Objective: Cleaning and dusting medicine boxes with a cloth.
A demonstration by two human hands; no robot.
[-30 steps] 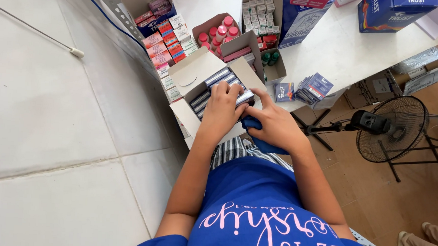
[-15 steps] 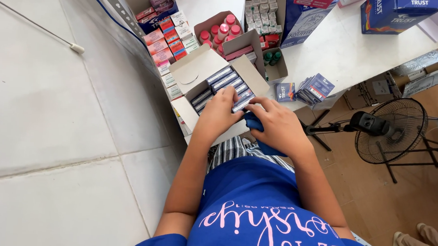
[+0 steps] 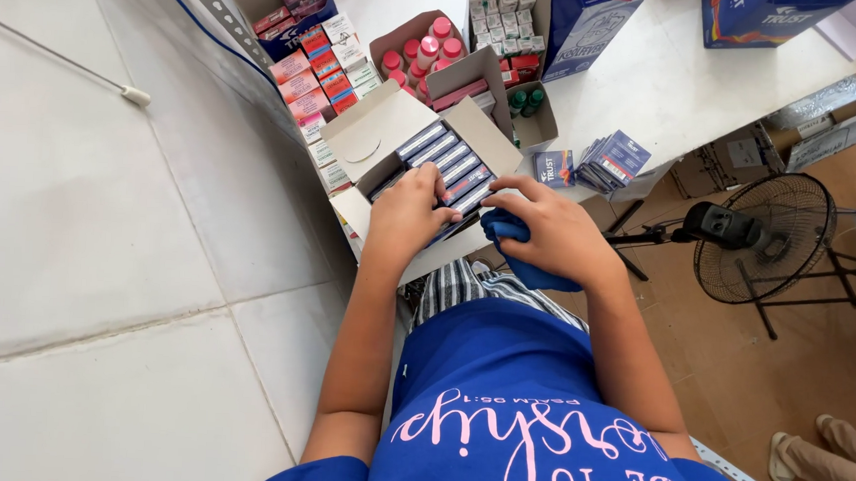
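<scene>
small boxes (image 3: 449, 164): dark blue, grey stripe | cloth (image 3: 525, 255): blue | bottle caps (image 3: 428, 47), 12 o'clock: pink | shirt (image 3: 526, 412): blue, pink lettering

The left hand (image 3: 412, 210) covers the nearest small boxes (image 3: 449, 164) in the open carton (image 3: 375, 130), so their count stays unknown. The right hand (image 3: 555, 233) hides most of a blue cloth (image 3: 511, 230). The frame's top edge crops the blue cartons (image 3: 752, 15) on the counter (image 3: 651, 86).
</scene>
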